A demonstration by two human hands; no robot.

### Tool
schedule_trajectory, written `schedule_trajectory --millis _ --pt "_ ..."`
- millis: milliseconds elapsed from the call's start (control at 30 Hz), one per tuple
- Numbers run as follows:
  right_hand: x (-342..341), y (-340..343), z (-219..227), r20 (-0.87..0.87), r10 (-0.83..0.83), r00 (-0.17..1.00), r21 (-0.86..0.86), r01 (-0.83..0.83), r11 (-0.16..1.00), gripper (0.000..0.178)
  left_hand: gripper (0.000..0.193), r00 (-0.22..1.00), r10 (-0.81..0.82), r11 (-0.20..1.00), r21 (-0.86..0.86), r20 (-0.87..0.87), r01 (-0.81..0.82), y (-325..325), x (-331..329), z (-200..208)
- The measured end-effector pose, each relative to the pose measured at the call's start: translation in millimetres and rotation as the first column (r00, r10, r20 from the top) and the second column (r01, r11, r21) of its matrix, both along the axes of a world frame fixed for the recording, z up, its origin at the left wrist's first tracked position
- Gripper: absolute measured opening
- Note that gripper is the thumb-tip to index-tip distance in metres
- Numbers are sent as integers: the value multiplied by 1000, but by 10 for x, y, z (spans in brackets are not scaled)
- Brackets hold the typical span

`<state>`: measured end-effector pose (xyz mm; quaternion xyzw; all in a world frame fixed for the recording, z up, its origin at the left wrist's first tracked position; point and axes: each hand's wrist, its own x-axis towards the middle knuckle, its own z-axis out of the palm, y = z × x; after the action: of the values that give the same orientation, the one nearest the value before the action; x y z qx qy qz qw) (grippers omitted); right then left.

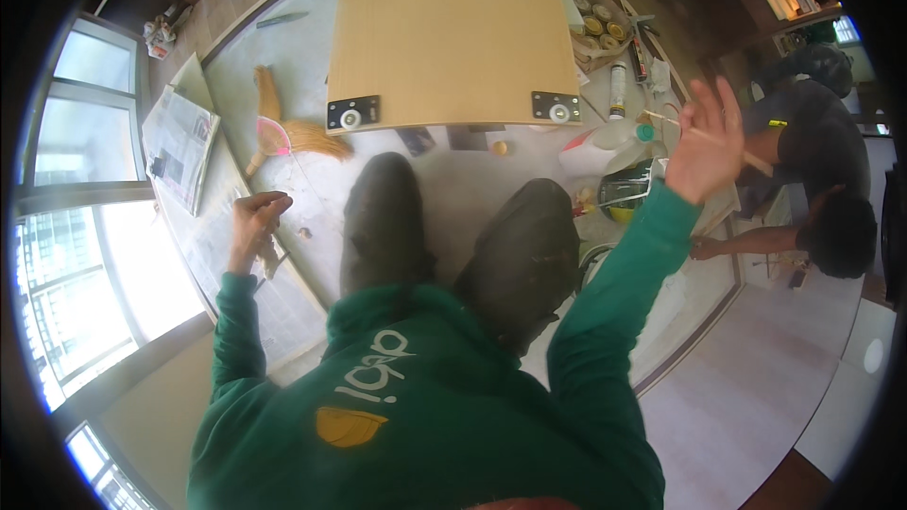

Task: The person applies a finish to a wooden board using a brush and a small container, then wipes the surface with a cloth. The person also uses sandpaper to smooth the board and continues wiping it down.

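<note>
My left hand [251, 229] is on the left, above a long pale board [288, 297]. Its fingers are drawn together in a pinch. A crumpled brownish scrap [272, 261] shows just below them, and I cannot tell whether it is held. My right hand [707, 146] is raised on the right with its fingers stretched out and apart. A thin wooden stick [758, 163] runs behind this hand, seemingly not gripped. In front of my knees stands a light wood panel [453, 33], with a black plate and white wheel [350, 119] at one near corner and a matching wheel [559, 113] at the other.
A straw broom [307, 139] with pink binding lies left of the panel. Right of it are a white jug [605, 149] with a green cap, a dark bucket [625, 191], a sealant tube [618, 90] and a bag of cans [605, 24]. Another person [812, 146] crouches at far right, one arm reaching inward.
</note>
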<state>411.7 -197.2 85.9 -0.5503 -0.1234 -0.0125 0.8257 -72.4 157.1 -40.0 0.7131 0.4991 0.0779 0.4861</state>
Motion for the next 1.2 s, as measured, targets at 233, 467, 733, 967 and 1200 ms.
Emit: schedule_trajectory --millis 233,467,733,967,1200 --pt "22 -589 -831 -107 97 990 245 -68 967 62 32 889 -430 897 38 -158 441 -453 1162 799" --pt "-345 -530 -1389 -303 -121 945 -257 41 965 43 38 302 -947 295 70 -109 953 -1045 2341 1260" --pt "-473 -308 -2253 -514 109 851 -478 -390 787 25 37 41 -986 68 -165 -159 984 -1122 2486 535" --pt "-497 -160 -3012 -496 166 852 -560 -461 688 21 26 -169 -974 -175 30 -148 984 -961 2441 -54" --pt "-498 83 -3704 -181 200 963 -718 -268 642 23 26 -337 -911 -355 32 -239 934 -847 2392 -253"
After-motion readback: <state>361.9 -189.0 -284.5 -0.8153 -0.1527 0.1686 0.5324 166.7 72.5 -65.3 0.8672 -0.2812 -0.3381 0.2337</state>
